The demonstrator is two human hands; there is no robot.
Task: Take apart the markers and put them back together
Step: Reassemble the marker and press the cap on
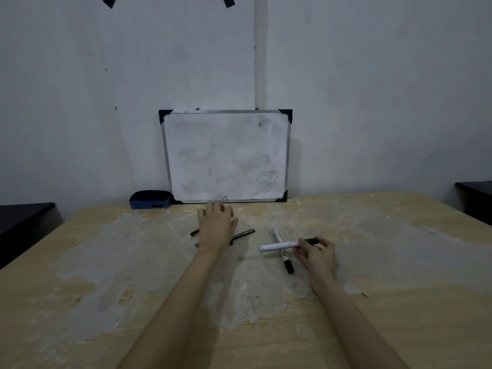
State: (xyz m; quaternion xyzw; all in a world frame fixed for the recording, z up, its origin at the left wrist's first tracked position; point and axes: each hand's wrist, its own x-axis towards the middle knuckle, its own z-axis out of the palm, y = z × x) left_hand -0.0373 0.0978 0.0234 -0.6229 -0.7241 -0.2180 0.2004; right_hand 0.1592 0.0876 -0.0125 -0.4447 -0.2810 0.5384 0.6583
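right hand (316, 253) pinches white marker (279, 246) at its dark end; second marker (282, 249) lies crossed beneath | left hand (216, 225) spread flat, gripping nothing, over dark refill rods (243, 233) | advice: pick one rod by its end; align with barrel before pushing

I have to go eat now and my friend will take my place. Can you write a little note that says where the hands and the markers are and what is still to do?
Left hand: spread flat, palm down, over the dark thin sticks on the table; whether it grips one cannot be told.
Right hand: holds the white marker by its dark end, the white end pointing left.
Second marker: lies on the table under the held one, crossing it, black cap toward you.
Done: the dark sticks look like parts already pulled out, though I cannot be sure.
Left: probably putting the pieces back together.
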